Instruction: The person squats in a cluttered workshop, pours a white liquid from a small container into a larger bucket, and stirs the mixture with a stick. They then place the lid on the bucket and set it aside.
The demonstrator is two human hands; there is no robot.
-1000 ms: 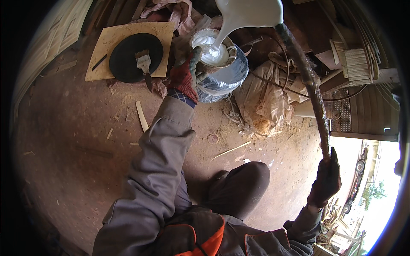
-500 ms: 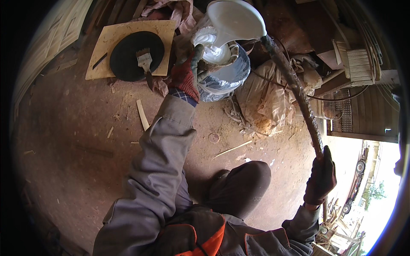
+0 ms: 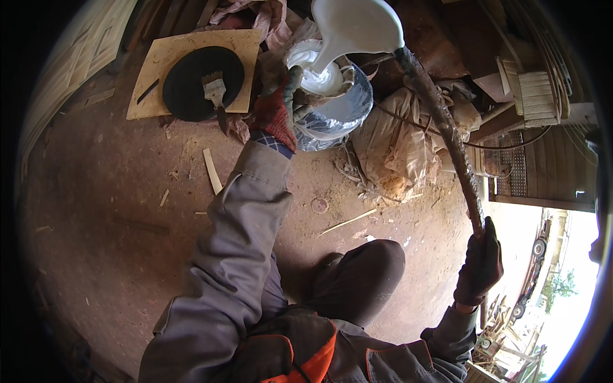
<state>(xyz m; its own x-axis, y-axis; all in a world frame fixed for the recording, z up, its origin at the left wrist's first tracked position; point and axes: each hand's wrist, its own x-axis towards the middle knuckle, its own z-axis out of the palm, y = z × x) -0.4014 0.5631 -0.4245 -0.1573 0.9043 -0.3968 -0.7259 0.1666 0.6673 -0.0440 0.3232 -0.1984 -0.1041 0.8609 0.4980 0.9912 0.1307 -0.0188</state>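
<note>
My left hand, in a red and grey work glove, grips the side of a small coated pot holding thick white liquid. A white ladle is tipped over this pot, and a broad white stream runs down into it. The ladle is fixed to a long rough wooden stick. Near the stick's lower end, my right hand, in a dark glove, is wrapped round it. Below and behind the pot stands a bucket lined with clear plastic, with white liquid inside.
Left of the bucket, a black round lid with a paintbrush across it lies on a wooden board. Crumpled plastic sacks are to the right. Wood strips and shavings lie on the floor.
The ladle has shifted slightly right and down, and the white stream from it looks narrower. Both hands stay nearly where they were, still gripping.
</note>
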